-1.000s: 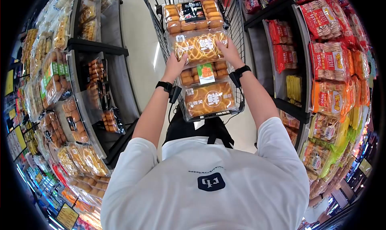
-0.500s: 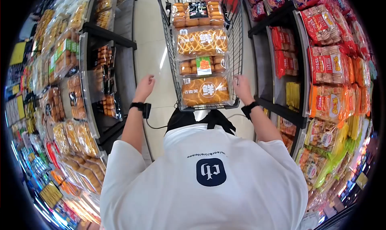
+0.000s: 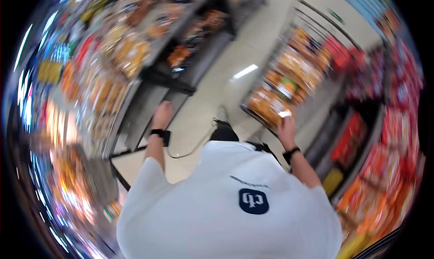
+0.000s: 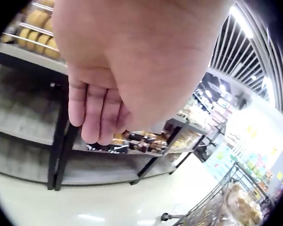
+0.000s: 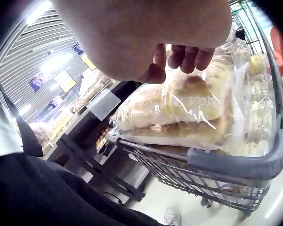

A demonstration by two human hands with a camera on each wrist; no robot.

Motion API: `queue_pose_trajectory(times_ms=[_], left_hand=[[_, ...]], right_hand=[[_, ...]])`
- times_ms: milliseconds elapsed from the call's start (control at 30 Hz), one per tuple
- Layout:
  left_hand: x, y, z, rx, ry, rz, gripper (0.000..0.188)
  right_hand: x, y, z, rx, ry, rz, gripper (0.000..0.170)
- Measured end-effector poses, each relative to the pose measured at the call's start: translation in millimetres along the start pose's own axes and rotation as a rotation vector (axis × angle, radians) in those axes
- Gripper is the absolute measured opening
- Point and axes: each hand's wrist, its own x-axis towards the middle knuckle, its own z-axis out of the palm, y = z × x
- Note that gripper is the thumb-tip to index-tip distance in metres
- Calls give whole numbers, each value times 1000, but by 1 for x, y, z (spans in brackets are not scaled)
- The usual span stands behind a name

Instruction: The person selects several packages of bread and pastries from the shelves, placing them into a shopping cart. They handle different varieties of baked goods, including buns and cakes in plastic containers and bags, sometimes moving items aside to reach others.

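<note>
A shopping cart (image 3: pixel 298 8) stands to the front right in the head view, loaded with packs of bread in clear wrap. My right hand (image 3: pixel 286 131) is at the cart's near end, beside the nearest bread pack (image 3: pixel 264 104). From the right wrist, the hand (image 5: pixel 146 37) shows loosely bent fingers just over that pack (image 5: pixel 179 103), close to the cart's grey rim (image 5: pixel 236 162). My left hand (image 3: pixel 162 115) hangs by the left shelf, holding nothing. Its fingers (image 4: pixel 96 113) are relaxed and slightly bent in the left wrist view.
Shelving with packaged bread (image 3: pixel 129 55) runs along the left, its lower shelf (image 4: pixel 99 169) bare grey. Red and orange snack packs (image 3: pixel 375 164) fill shelves on the right. A cable (image 3: pixel 190 154) loops from the left wrist. Pale floor (image 3: pixel 242 44) lies between shelf and cart.
Both hands let go of the second bread pack in the cart and drew apart. The view has since turned, with the cart now slanting to the upper right and the left hand beside the left shelf.
</note>
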Motion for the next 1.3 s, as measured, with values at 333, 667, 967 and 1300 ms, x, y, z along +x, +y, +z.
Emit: queue_pose_trajectory(times_ms=[333,667,967,1300], left_hand=[[-205,-135,63,16,-121,-426,23],[-342,-302,126,-166,-451,-719,22],[-271,-339,85,-861,-247,-1158,27],[-129,-319,28,-718,-79,-830,27]], right_hand=[[50,-82,25,132,-212,-201,11],[115,-222,150,186,-479,-338,16],[132,-313,221,109,-705,-369,20],[232,-338,302,205,-783,-415,20]])
